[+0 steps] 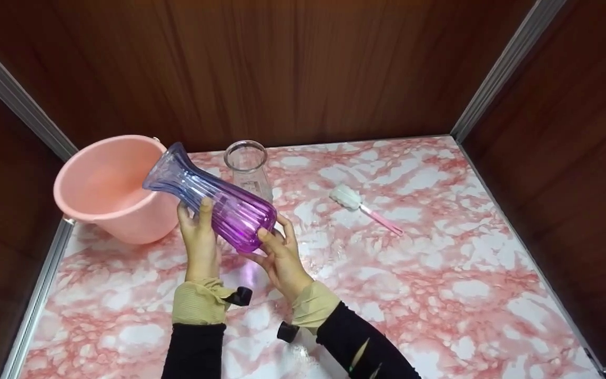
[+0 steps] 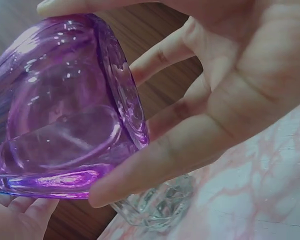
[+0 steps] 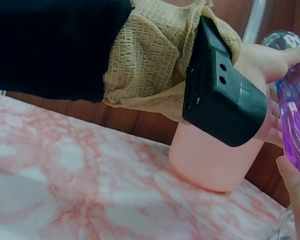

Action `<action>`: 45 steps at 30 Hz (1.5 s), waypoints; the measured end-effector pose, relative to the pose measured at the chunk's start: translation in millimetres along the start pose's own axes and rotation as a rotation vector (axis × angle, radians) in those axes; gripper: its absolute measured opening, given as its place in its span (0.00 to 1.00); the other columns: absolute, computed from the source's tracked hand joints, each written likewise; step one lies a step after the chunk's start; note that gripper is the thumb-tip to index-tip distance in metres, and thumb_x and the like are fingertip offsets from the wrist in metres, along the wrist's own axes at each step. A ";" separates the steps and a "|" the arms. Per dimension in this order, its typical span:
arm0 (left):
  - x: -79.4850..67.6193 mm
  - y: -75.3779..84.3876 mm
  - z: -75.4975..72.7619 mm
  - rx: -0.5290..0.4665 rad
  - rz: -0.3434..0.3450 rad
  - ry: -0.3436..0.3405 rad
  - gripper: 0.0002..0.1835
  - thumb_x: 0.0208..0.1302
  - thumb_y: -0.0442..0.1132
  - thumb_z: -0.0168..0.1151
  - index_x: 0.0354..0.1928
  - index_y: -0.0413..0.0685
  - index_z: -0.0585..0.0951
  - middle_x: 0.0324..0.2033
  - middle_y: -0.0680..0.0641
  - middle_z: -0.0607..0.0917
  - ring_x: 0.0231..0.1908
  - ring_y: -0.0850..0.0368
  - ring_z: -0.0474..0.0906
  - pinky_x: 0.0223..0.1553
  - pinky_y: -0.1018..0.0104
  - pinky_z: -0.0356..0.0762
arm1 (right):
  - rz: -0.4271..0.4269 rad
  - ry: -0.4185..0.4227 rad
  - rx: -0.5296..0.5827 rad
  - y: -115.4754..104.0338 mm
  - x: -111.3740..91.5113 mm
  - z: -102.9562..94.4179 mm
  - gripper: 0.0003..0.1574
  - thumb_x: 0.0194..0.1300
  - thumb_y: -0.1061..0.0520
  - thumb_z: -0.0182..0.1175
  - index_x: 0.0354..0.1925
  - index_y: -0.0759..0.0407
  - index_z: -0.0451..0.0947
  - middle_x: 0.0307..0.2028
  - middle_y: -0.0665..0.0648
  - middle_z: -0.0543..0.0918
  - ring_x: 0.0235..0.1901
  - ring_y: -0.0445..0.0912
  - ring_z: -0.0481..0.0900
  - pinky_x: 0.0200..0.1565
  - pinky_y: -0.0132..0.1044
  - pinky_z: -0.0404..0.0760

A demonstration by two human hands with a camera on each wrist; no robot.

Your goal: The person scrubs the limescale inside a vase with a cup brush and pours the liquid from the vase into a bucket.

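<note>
A ribbed glass vase point(image 1: 232, 202), blue at its flared mouth and purple at its base, is held tilted above the table, mouth toward the upper left. My left hand point(image 1: 200, 245) grips its middle from below, thumb along the near side. Around the base, my right hand point(image 1: 283, 258) pinches with thumb and fingers. In the left wrist view the purple base point(image 2: 65, 115) fills the left side, with the right hand's fingers point(image 2: 155, 165) against it. Behind the held vase a clear glass vase point(image 1: 253, 183) stands upright, partly hidden.
On the left stands a pink bucket point(image 1: 140, 223), its rim near the held vase's mouth. A sponge brush point(image 1: 346, 196) with a pink handle lies to the right on the marbled red-and-white table point(image 1: 413, 295). Dark wood panels point(image 1: 292, 68) enclose the back and sides.
</note>
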State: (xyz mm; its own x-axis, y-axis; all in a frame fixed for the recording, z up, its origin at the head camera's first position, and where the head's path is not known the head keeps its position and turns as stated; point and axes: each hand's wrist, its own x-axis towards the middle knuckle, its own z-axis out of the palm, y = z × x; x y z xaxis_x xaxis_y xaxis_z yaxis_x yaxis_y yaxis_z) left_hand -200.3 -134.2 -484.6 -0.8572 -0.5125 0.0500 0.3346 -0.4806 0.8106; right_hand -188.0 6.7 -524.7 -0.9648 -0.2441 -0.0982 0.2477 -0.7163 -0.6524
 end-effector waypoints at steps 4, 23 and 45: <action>5.0 3.7 -1.6 -0.006 -0.001 0.007 0.58 0.42 0.64 0.76 0.73 0.48 0.60 0.57 0.42 0.76 0.54 0.50 0.78 0.58 0.61 0.80 | -0.010 0.009 -0.034 -2.4 1.8 8.9 0.53 0.52 0.53 0.79 0.69 0.51 0.60 0.62 0.65 0.70 0.50 0.58 0.81 0.50 0.58 0.85; 17.4 15.5 -1.5 -0.152 0.072 -0.008 0.46 0.45 0.63 0.73 0.63 0.48 0.68 0.52 0.42 0.80 0.49 0.51 0.80 0.54 0.62 0.81 | -0.049 0.046 -0.171 -15.0 6.9 38.8 0.51 0.53 0.60 0.75 0.72 0.51 0.65 0.64 0.65 0.67 0.55 0.61 0.78 0.44 0.56 0.87; 22.2 17.5 -5.4 -0.258 0.028 -0.038 0.35 0.59 0.60 0.64 0.61 0.48 0.70 0.53 0.42 0.80 0.48 0.49 0.83 0.51 0.57 0.85 | -0.109 -0.055 -0.314 -26.2 1.2 52.6 0.51 0.61 0.63 0.70 0.76 0.52 0.58 0.68 0.65 0.65 0.53 0.59 0.81 0.48 0.52 0.87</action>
State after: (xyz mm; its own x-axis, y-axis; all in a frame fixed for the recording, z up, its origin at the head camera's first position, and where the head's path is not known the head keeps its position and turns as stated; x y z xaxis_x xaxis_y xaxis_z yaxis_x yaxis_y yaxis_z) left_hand -211.3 -157.9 -472.4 -0.8586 -0.5036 0.0959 0.4429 -0.6345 0.6335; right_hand -191.0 -9.2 -468.2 -0.9757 -0.2181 0.0202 0.0954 -0.5061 -0.8572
